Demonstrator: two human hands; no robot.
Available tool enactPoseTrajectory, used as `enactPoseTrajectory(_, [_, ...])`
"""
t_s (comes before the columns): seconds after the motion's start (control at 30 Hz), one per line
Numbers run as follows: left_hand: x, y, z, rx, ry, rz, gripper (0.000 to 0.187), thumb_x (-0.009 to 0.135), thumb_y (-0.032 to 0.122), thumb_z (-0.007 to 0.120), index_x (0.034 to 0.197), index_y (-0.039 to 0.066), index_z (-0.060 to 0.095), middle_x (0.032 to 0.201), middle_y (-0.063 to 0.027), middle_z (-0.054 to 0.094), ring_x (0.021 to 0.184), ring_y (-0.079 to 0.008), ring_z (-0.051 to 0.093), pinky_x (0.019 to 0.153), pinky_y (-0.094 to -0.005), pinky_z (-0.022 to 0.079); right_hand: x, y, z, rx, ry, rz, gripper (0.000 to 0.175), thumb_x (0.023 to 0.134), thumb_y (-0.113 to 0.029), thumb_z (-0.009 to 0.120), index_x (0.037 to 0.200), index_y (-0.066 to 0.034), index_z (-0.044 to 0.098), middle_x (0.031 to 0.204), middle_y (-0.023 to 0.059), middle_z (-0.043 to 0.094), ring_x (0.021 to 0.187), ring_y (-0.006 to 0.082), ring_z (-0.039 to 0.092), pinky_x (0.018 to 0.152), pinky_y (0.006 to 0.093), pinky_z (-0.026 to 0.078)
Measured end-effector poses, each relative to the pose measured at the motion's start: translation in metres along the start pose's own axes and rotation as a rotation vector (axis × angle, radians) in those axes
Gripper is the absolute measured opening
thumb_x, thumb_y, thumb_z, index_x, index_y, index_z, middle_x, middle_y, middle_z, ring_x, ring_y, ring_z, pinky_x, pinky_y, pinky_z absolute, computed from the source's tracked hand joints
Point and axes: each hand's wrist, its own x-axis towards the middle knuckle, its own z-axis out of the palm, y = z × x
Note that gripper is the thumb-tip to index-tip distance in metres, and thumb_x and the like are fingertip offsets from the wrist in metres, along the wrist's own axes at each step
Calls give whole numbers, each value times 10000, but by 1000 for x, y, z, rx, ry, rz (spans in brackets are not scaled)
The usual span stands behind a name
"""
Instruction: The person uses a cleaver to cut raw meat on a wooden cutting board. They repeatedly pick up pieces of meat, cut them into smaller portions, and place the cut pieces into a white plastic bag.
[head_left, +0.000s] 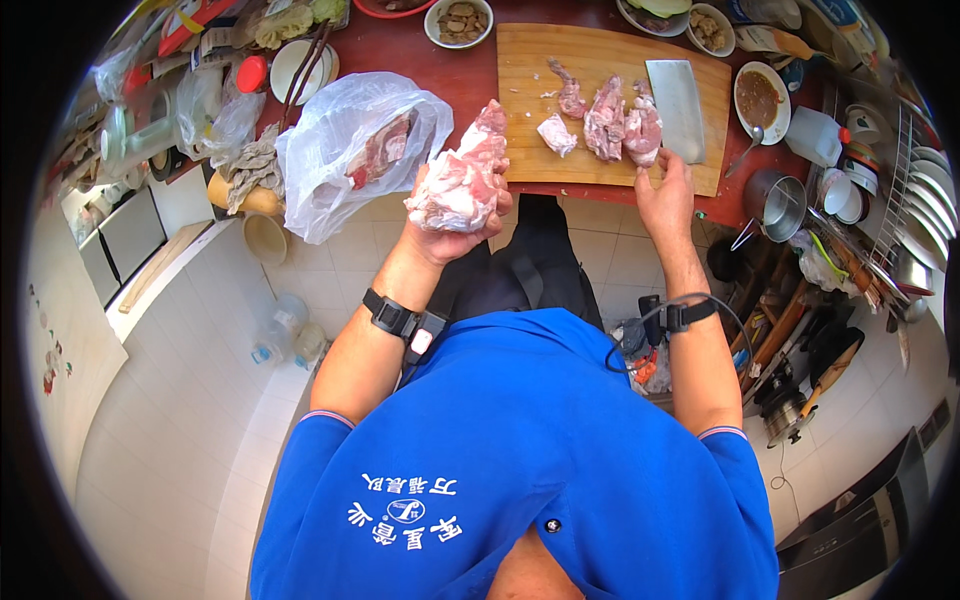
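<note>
My left hand (457, 241) holds up a large chunk of raw meat on the bone (459, 187), pale fat facing me, off the board's left side. A clear plastic bag (337, 142) with more raw meat (381, 154) inside lies just left of it. On the wooden cutting board (525, 75) lie several cut pieces, among them a bony piece (604, 120) and a small fatty lump (556, 135). My right hand (669, 196) is at the board's near edge, fingertips by the rightmost meat piece (643, 129) and the cleaver blade (677, 109). The cleaver's handle is hidden, so its grip is unclear.
A bowl of brown sauce (759, 96), a spoon (746, 150), a plastic jug (814, 136) and a saucepan (776, 206) stand right of the board. Food bowls line the far side, including one bowl (459, 24). Chopsticks (304, 71) rest across stacked plates (292, 58) at left.
</note>
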Motion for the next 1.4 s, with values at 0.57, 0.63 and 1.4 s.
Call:
enactPoseTrajectory(0.57, [19, -14, 2, 145, 87, 40, 774, 935, 573, 625, 1457, 18, 489, 1172, -155, 638, 1088, -325, 610, 830, -488, 605, 40, 12, 42, -78, -24, 79, 858, 814, -282, 841, 1484, 33, 408, 1266, 315, 602, 1184, 498, 577, 1037, 556, 473])
enactPoseTrajectory(0.63, [16, -16, -1, 189, 117, 47, 753, 945, 572, 592, 1455, 27, 499, 1177, -159, 641, 1074, -324, 618, 830, -489, 604, 47, 6, 44, -57, 44, 42, 883, 801, -285, 846, 1502, 19, 404, 1260, 321, 617, 1163, 506, 596, 1024, 562, 486])
enactPoseTrajectory(1.4, [-8, -1, -32, 238, 146, 51, 650, 1005, 553, 500, 1401, 45, 580, 1206, -179, 666, 1116, -346, 625, 822, -526, 629, 64, 35, 7, 1654, -691, 532, 537, 962, -414, 631, 1348, -44, 580, 1119, 139, 676, 944, 253, 646, 789, 397, 544])
